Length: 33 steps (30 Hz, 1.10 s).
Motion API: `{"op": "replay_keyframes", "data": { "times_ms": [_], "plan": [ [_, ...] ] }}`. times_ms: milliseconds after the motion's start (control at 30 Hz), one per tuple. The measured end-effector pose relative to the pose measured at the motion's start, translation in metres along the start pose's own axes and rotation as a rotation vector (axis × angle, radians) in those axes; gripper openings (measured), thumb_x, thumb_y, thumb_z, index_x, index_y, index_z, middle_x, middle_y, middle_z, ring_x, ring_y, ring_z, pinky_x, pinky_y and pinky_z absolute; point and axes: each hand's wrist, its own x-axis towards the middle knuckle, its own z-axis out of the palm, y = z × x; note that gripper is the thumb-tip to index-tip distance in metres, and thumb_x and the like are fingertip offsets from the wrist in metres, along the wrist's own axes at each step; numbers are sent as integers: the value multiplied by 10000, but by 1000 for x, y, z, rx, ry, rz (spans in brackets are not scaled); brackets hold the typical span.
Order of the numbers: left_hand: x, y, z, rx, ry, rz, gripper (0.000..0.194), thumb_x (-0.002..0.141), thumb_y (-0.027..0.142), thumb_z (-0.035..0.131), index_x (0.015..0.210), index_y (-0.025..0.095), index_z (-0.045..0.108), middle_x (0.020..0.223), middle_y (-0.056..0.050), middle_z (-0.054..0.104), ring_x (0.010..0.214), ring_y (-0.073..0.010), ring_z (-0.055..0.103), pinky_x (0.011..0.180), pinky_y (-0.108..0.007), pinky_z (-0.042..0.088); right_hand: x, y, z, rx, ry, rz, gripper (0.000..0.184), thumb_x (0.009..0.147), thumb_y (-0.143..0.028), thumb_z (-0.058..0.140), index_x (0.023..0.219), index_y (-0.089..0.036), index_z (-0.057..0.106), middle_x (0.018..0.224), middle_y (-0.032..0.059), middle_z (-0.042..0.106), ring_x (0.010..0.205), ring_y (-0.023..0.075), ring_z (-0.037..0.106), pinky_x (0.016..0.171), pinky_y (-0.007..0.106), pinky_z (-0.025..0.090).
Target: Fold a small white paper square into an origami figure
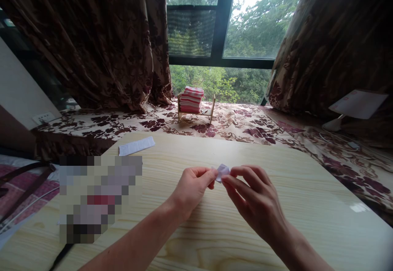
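Observation:
A small piece of folded pale paper (223,172) is held above the wood-grain table (301,205), between my two hands. My left hand (196,183) pinches its left side with thumb and forefinger, the other fingers curled in. On the right, my right hand (254,189) grips the paper's edge between thumb and fingertips. The fingers cover part of the paper, so its full shape cannot be made out.
A white strip of paper (136,145) lies at the table's far left edge. Blurred-out items with a black cord sit front left. Behind, a small wooden rack (196,113) with folded striped cloths (192,100) and a white lamp (357,104) stand on the flowered window ledge.

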Motion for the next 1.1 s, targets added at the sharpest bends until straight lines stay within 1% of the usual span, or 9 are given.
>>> {"op": "replay_keyframes", "data": {
  "times_ms": [133, 267, 433, 567, 733, 900, 967, 1067, 1100],
  "plan": [
    [-1, 2, 1, 105, -2, 43, 335, 771, 369, 544, 517, 164, 467, 551, 18, 420, 603, -123, 375, 588, -250, 289, 1, -1, 1, 46, -5, 80, 156, 825, -93, 555, 909, -190, 643, 851, 71, 605, 783, 189, 508, 661, 332, 430],
    [-1, 0, 1, 169, -6, 79, 335, 787, 365, 524, 527, 161, 466, 551, 17, 424, 603, -122, 382, 562, -239, 286, 2, -1, 1, 70, 30, 136, 103, 826, -115, 562, 853, -170, 645, 819, 71, 596, 766, 186, 507, 656, 329, 432],
    [-3, 2, 2, 211, -46, 119, 302, 812, 346, 512, 596, 142, 566, 579, 16, 468, 610, -116, 401, 579, -231, 314, 1, 1, 3, 73, 58, 175, 70, 826, -124, 570, 816, -157, 631, 802, 71, 591, 767, 186, 508, 653, 320, 436],
    [-5, 7, 4, 269, -52, 171, 257, 820, 307, 522, 677, 137, 652, 627, 6, 524, 651, -126, 451, 621, -231, 352, -1, 2, 5, 64, 46, 195, 72, 838, -131, 563, 830, -156, 630, 801, 69, 587, 772, 190, 500, 650, 321, 430],
    [-7, 9, 4, 327, -74, 236, 283, 837, 268, 505, 608, 145, 616, 634, 2, 533, 652, -122, 468, 631, -227, 364, -1, 1, 6, 45, 44, 231, 80, 852, -141, 548, 810, -151, 616, 784, 66, 578, 766, 192, 488, 656, 327, 421],
    [-6, 8, 2, 386, -97, 325, 279, 844, 218, 475, 595, 151, 582, 677, 0, 530, 670, -117, 471, 636, -223, 361, -1, 1, 6, 54, 40, 266, 86, 861, -147, 539, 807, -152, 606, 780, 64, 574, 770, 190, 480, 657, 323, 418],
    [-6, 8, 2, 384, -95, 305, 283, 844, 214, 465, 583, 154, 556, 650, 10, 501, 653, -112, 454, 617, -223, 351, -2, 1, 6, 65, 34, 278, 91, 863, -151, 535, 802, -155, 603, 780, 62, 573, 770, 189, 479, 655, 322, 417],
    [-6, 7, 2, 354, -98, 233, 290, 846, 217, 446, 572, 157, 521, 613, 21, 469, 617, -105, 427, 580, -223, 339, -2, 0, 7, 79, 34, 300, 109, 867, -167, 529, 780, -160, 594, 780, 62, 572, 766, 190, 474, 636, 317, 413],
    [-6, 6, 2, 362, -95, 237, 290, 846, 215, 443, 570, 158, 513, 609, 22, 465, 613, -105, 426, 577, -224, 339, -3, 0, 7, 81, 32, 307, 114, 868, -172, 526, 775, -161, 592, 779, 62, 571, 763, 190, 472, 627, 315, 412]
  ]
}}
